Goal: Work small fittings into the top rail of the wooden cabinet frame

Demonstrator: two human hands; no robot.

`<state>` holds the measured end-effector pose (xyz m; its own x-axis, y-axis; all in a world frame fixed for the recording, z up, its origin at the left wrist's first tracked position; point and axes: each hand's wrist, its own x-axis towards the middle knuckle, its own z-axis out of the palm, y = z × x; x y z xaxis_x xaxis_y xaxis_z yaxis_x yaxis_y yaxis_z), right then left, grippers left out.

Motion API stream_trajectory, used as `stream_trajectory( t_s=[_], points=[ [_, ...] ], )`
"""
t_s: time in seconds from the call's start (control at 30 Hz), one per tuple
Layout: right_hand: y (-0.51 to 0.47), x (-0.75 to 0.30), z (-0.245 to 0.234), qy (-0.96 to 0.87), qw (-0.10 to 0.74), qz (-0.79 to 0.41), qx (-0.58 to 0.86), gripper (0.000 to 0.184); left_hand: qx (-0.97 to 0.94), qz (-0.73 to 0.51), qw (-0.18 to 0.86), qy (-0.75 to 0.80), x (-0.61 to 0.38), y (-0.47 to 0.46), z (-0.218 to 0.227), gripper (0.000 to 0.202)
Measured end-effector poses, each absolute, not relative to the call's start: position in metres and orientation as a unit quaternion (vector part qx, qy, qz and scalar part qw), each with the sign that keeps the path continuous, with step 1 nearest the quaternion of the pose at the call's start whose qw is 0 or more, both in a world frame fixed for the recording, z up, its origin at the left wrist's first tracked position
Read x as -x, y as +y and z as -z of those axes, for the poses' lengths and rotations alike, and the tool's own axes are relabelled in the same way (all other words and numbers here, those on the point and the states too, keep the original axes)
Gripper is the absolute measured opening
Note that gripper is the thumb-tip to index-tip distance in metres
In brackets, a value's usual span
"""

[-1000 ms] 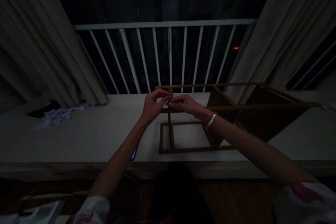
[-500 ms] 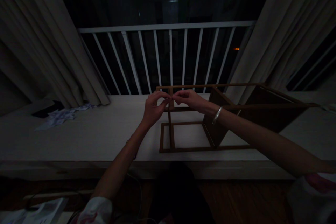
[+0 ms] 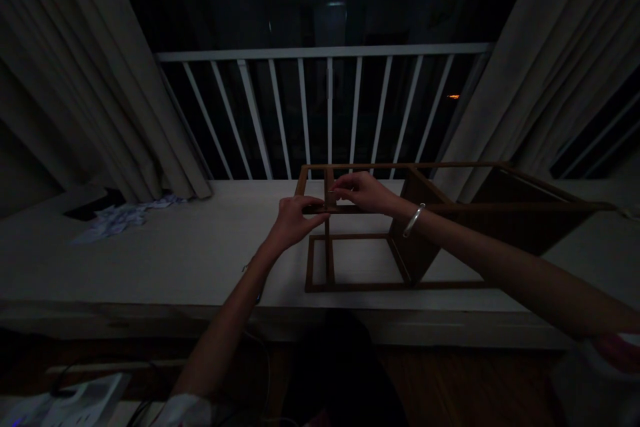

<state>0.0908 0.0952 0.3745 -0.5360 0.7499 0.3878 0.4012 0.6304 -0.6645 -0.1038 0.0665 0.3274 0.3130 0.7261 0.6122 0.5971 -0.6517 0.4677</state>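
Head view shows me a slim, dark-panelled brown frame [image 3: 413, 253], left grip [image 3: 293, 220] pinched around its edge, right grip [image 3: 367, 193] too dim to tell if closed.

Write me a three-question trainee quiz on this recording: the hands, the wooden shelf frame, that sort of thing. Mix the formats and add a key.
1. Short answer: As seen in the picture, near which end of the wooden shelf frame are the left hand and right hand?

2. Multiple choice: What circles the right wrist?
A. A rubber glove cuff
B. A silver bangle
C. A red ribbon

3. True or false: The wooden shelf frame stands on the floor.

Key:
1. The left end.
2. B.
3. False; it rests on the white ledge.
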Motion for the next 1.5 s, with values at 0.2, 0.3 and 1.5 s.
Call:
stream_trajectory(
  t_s=[0.2, 0.3, 1.5],
  points=[
    [0.094, -0.086, -0.374, -0.835, 0.356, -0.300, 0.294, 0.028, -0.793, -0.436, 0.059, 0.422, 0.100, 0.067, -0.321, 0.020],
    [0.094, -0.084, -0.375, -0.833, 0.359, -0.300, 0.296, 0.031, -0.783, -0.447, 0.054, 0.429, 0.098, 0.064, -0.318, 0.019],
    [0.078, -0.084, -0.361, -0.814, 0.400, -0.248, 0.341, 0.019, -0.777, -0.460, -0.002, 0.430, 0.096, 0.062, -0.314, 0.014]
  ],
)
